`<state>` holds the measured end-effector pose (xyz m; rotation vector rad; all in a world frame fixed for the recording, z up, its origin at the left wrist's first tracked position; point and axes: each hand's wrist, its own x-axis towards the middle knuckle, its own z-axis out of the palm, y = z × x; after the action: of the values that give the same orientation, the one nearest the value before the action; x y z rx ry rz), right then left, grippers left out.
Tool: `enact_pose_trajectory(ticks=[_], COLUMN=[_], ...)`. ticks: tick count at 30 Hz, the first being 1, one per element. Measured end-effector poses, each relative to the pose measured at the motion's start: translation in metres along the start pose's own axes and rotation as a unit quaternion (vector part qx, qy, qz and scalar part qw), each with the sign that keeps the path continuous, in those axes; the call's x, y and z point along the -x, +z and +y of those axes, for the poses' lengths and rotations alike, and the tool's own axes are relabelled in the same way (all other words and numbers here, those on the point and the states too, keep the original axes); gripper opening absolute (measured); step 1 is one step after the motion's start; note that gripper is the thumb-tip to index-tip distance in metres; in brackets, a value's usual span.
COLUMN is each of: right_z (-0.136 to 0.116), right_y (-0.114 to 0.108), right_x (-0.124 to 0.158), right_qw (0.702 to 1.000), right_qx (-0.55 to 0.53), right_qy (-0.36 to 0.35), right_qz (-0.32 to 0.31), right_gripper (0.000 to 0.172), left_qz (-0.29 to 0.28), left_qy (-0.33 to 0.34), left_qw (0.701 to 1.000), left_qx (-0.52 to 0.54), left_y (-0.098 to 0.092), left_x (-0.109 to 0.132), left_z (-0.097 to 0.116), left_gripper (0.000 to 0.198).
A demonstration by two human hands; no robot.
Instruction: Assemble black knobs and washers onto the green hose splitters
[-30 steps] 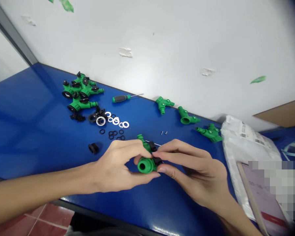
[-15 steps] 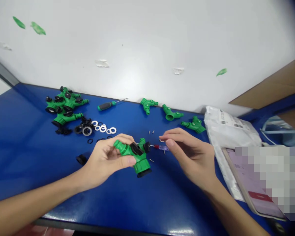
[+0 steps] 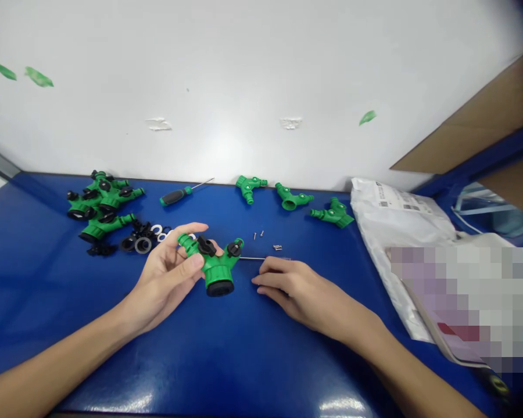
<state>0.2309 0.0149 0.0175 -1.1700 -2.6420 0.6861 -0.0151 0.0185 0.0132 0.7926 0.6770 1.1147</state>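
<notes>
My left hand (image 3: 165,278) holds a green plastic Y-shaped hose connector (image 3: 215,270) in its fingers, with two black valve knobs on top and a black ring at the lower end. My right hand (image 3: 296,287) rests on the blue table (image 3: 35,290), fingers together, beside the connector. Just above its fingertips lies a small thin screwdriver (image 3: 261,258), its handle faint and partly hidden. Several tiny screws (image 3: 278,247) lie close by.
Behind my hands stand a heap of green connectors (image 3: 100,203), black and white washers (image 3: 143,245), a green-handled screwdriver (image 3: 174,197) and three loose green connectors (image 3: 290,197). A white plastic parcel bag (image 3: 392,215) lies at the right, partly under a pixelated patch.
My right hand has dropped to the table and no longer sits up by the small screwdriver. The connector has shifted slightly left in my left hand. The view has tilted upward.
</notes>
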Motion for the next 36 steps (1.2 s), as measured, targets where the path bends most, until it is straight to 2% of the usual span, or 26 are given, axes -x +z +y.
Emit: enact_pose_trajectory(ticks=[9, 15, 20, 27, 36], right_z=[-0.006, -0.007, -0.009, -0.005, -0.001], right_y=[0.002, 0.005, 0.007, 0.010, 0.005], right_x=[0.002, 0.004, 0.005, 0.016, 0.017], right_qw=[0.993, 0.985, 0.978, 0.972, 0.972], right_qx=[0.114, 0.170, 0.210, 0.234, 0.232], right_qy=[0.021, 0.014, 0.017, 0.006, 0.026], right_qz=[-0.001, -0.018, -0.002, 0.029, 0.018], right_gripper=[0.021, 0.028, 0.031, 0.037, 0.034], left_qz=[-0.047, -0.097, -0.132, -0.144, -0.130], left_qy=[-0.024, -0.022, -0.027, -0.015, -0.014], left_qw=[0.999, 0.995, 0.991, 0.989, 0.991], left_qx=[0.004, -0.004, 0.013, 0.005, -0.023], left_y=[0.000, -0.002, -0.001, -0.002, -0.005], left_x=[0.001, 0.001, 0.002, 0.000, -0.001], left_z=[0.001, 0.000, 0.002, 0.001, -0.001], left_gripper=[0.031, 0.030, 0.028, 0.026, 0.025])
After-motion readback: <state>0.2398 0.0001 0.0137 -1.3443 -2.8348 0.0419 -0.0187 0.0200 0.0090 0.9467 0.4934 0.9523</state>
